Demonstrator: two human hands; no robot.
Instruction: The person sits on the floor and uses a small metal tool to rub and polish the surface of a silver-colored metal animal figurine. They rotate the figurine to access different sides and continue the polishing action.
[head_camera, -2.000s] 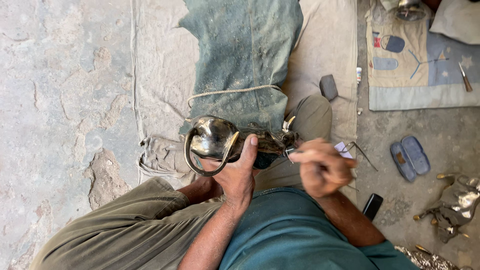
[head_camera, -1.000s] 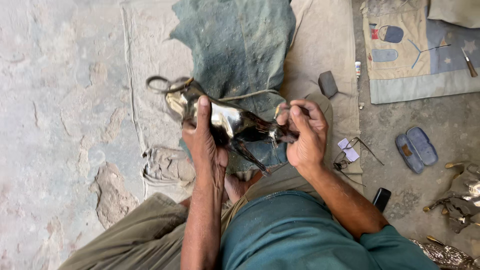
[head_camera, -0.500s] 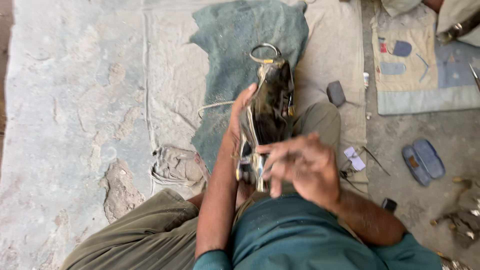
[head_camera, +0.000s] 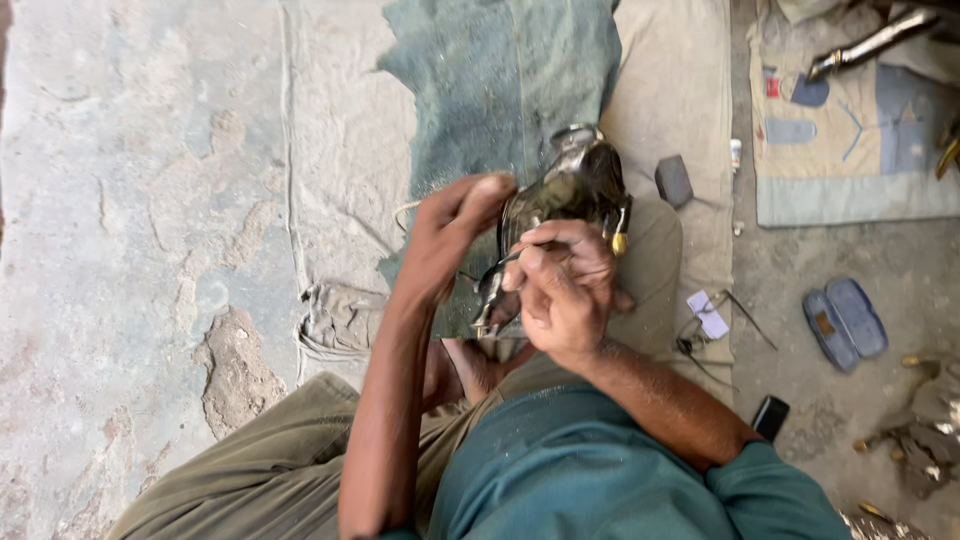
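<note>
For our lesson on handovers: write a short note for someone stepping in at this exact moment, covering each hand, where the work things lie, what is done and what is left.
Left hand: grips the dark metal figure from its left side, steadying it above the lap.
Right hand: closed on a thin metal tool, its tip against the figure.
Around: green cloth spread ahead, small dark block on the beige sheet to the right, pair of sandals on the floor.
Done: figure is picked up and the tool applied.
Left: how much surface remains to work cannot be told.
</note>
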